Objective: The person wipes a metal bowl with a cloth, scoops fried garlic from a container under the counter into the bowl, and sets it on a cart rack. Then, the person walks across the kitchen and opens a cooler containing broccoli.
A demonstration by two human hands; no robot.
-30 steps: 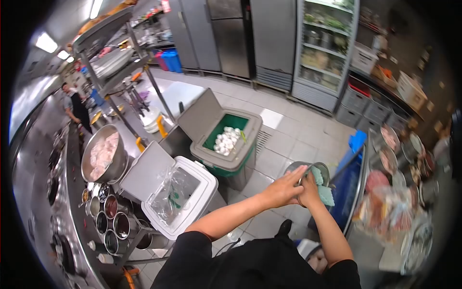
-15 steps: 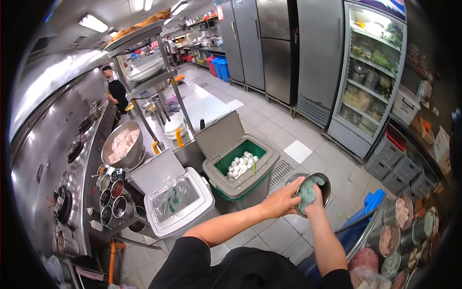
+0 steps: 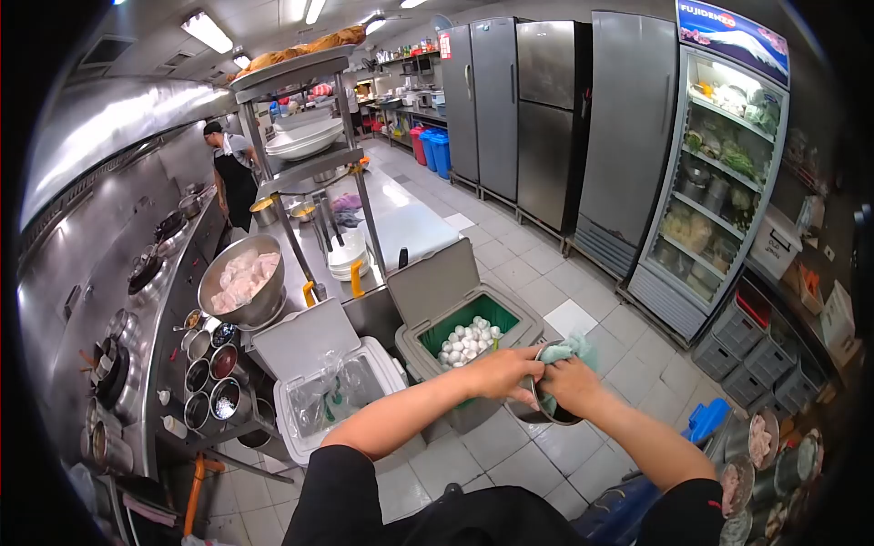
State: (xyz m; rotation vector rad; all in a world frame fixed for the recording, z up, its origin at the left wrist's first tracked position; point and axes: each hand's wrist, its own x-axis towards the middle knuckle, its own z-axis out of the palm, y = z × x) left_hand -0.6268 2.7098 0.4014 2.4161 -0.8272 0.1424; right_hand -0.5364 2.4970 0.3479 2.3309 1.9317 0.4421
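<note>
My left hand grips the rim of a metal bowl, which is tilted with its opening towards the right. Bunched in my right hand is a pale green cloth, held at the bowl's mouth and partly over its rim. My fingers hide some of the bowl's inside. Just left of the bowl, a lidded bin stands open with a green liner and many white, round, egg-like items in it.
A white bin with clear plastic stands left of the green-lined one. Raw meat fills a large steel bowl near several sauce pots. A blue container and meat tubs are at lower right. A person stands by the stoves.
Both hands and the bowl have moved left, nearer the green-lined bin. The cloth has come from inside the bowl to its rim. My view has shifted, and the other person has turned.
</note>
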